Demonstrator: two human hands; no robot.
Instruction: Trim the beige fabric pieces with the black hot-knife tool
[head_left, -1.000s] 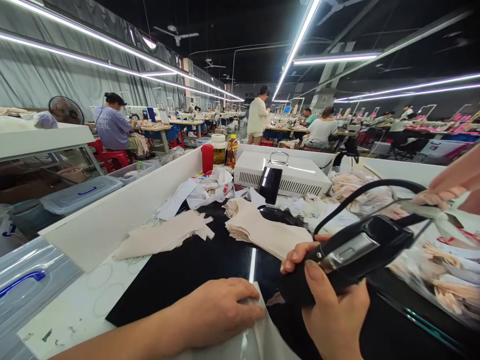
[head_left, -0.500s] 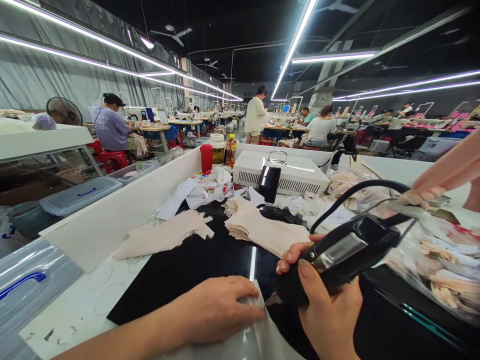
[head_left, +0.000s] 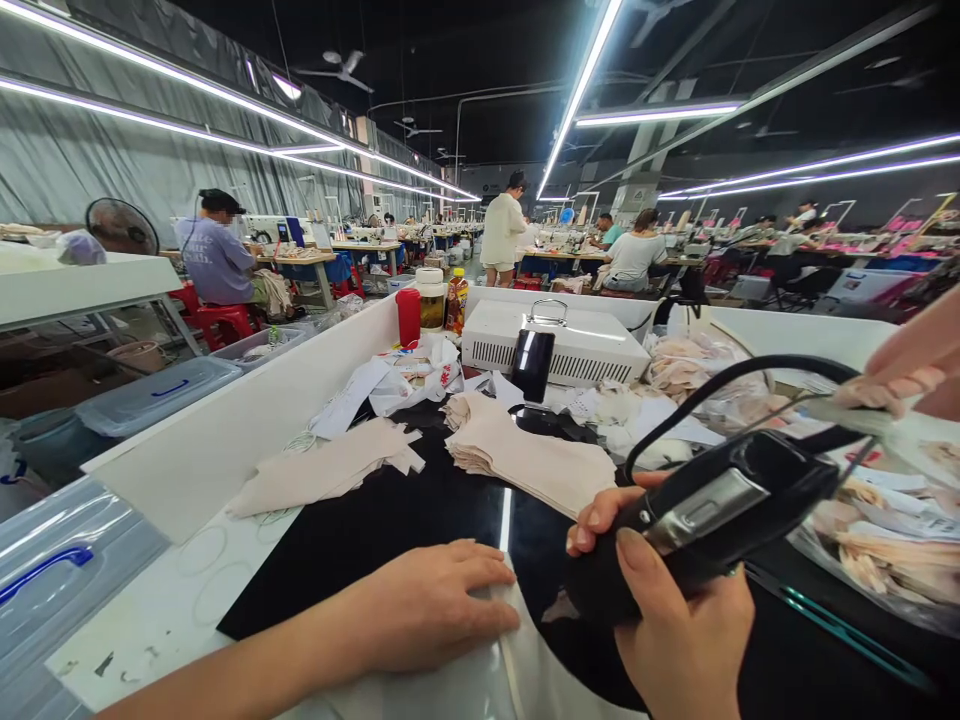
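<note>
My left hand (head_left: 427, 605) lies flat, fingers stretched out, pressing a clear plastic bag (head_left: 517, 680) onto the black work surface (head_left: 390, 520) near the front edge. My right hand (head_left: 675, 630) is wrapped round a black hand-held tool (head_left: 712, 505) with a metal plate on top and a black cable (head_left: 720, 385) looping up behind it. The tool's dark tip points down beside the bag. Another person's hand (head_left: 911, 370) reaches in from the right edge and grips a clear bag (head_left: 892, 490) of beige pieces.
Two stacks of beige fabric pieces (head_left: 525, 455) (head_left: 322, 470) lie further back, with a phone on a stand (head_left: 532, 365), a white machine box (head_left: 570, 345), a red cup (head_left: 408, 316) and bottles. White walls (head_left: 225, 420) border the table. Several workers sit at distant tables.
My right hand with the tool has shifted slightly right and down. My left hand stays on the bag. The other person's hand at the right has risen a little.
</note>
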